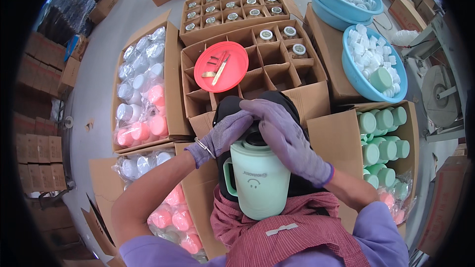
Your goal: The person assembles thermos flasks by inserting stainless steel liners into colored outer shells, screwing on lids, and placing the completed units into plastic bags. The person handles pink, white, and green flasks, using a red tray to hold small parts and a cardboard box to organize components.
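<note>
A mint green jug [262, 188] with a side handle and a small smiling face stands tilted in my lap, its base against the red checked apron. Its black lid [256, 139] shows between my hands. My left hand [225, 136], in a purple-grey glove, presses at the lid's left side with fingers together. Over the top and right side of the jug lies my right hand [294, 143], gloved alike, its long fingers meeting the left ones above the lid. The fingertips partly hide the lid.
Ahead stands a divided carton [316, 94] with a few lidded jars and a red round lid [232, 76] bearing small tools. Cartons of pink and white cups [148, 104] are at left, green cups [378, 151] at right. Blue basins [346, 76] hold white parts.
</note>
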Demonstrator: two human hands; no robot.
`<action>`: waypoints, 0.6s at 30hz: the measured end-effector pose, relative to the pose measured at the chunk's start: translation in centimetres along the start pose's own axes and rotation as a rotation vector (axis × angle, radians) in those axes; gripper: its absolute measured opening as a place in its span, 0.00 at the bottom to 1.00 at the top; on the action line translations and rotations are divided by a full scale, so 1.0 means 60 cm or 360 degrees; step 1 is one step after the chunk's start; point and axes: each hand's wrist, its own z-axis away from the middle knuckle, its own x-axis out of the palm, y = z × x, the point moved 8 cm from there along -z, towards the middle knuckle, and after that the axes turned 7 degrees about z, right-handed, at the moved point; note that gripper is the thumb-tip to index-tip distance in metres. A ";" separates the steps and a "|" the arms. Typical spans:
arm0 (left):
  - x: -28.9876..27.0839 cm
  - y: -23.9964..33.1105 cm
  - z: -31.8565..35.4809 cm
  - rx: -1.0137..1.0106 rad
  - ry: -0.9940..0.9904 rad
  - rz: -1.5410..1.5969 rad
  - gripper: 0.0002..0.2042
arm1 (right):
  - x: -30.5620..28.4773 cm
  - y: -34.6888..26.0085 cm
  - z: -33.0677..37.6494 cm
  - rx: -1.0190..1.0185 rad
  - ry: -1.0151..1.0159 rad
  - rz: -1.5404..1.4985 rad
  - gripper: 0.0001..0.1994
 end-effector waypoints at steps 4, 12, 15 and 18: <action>-0.018 -0.036 -0.018 -0.0547 -0.0211 0.0444 0.17 | 0.042 0.109 -0.011 0.0728 -0.0177 -0.1324 0.33; -0.008 0.076 -0.053 -0.0337 0.0321 -0.0140 0.10 | 0.050 0.108 -0.058 -0.0113 -0.0340 -0.0633 0.24; -0.009 0.005 -0.011 -0.0398 0.0064 0.0610 0.12 | 0.075 0.084 -0.056 0.0155 -0.0458 -0.0445 0.26; -0.008 -0.031 -0.008 -0.0586 -0.0114 0.0666 0.15 | 0.059 0.083 -0.049 0.0270 -0.0387 -0.0097 0.28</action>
